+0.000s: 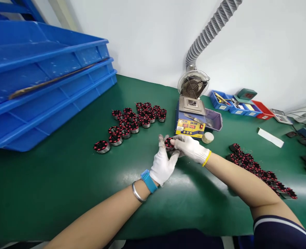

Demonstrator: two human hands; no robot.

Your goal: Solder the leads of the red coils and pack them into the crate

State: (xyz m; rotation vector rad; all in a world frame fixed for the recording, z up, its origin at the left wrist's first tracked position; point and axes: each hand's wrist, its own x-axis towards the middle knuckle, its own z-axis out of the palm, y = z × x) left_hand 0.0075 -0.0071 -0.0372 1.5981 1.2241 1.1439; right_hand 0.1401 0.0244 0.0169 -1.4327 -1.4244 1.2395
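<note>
A motor stator (169,144) with a black and red top sits between my gloved hands, just in front of a blue and yellow solder pot (190,119). My left hand (164,165) grips it from the left and below, thumb up along its side. From the right, my right hand (190,148) has its fingers closed on the stator's top and near side; some fingertips are hidden behind it. Similar stators (125,132) stand in a cluster to the left. More stators (256,167) lie in rows on the right, beyond my right forearm.
Stacked blue crates (51,83) rise at the left. A grey exhaust hose (210,33) hangs over the solder pot. A purple tray (214,119) and a round pale pad (207,137) are beside it. Small bins (237,105) line the wall; a white strip (270,137) lies on the green table (111,190).
</note>
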